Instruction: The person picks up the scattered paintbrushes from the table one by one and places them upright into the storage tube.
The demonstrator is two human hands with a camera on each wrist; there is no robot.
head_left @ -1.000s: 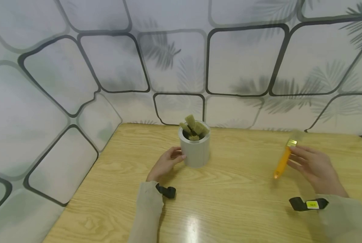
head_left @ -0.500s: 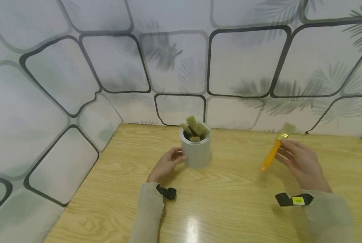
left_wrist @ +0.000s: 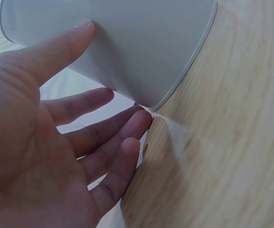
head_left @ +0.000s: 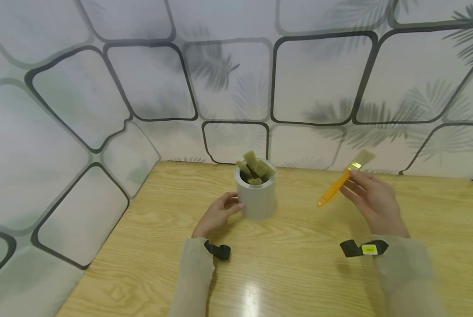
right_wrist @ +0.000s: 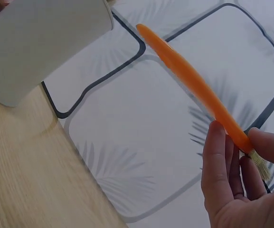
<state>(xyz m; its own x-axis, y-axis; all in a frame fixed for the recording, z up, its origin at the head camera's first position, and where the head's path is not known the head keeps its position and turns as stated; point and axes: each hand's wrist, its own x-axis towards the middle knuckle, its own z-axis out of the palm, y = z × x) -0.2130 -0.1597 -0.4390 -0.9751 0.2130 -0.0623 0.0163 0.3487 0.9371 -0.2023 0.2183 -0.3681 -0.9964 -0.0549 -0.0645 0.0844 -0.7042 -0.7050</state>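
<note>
A pale grey cylindrical pot (head_left: 257, 200) stands upright on the table, with several paintbrushes (head_left: 256, 166) in it, bristles up. My left hand (head_left: 217, 213) is at the pot's left side. In the left wrist view its thumb touches the wall of the pot (left_wrist: 127, 42) and its loosely bent fingers lie at or near the lower edge. To the right, my right hand (head_left: 373, 200) holds a paintbrush (head_left: 335, 187) above the table. Thumb and fingers pinch its orange handle (right_wrist: 189, 78) near the metal band; the bristles point up and right, the handle end down and left.
The wood-grain table (head_left: 292, 268) runs back to a wall (head_left: 228, 88) patterned with dark outlines and leaves. Another wall (head_left: 34, 167) of the same pattern borders the table's left side. Each wrist wears a black strap.
My right hand has moved left with the paintbrush, closer to the pot and slightly higher; the brush now tilts more. My left hand and the pot have stayed in place.
</note>
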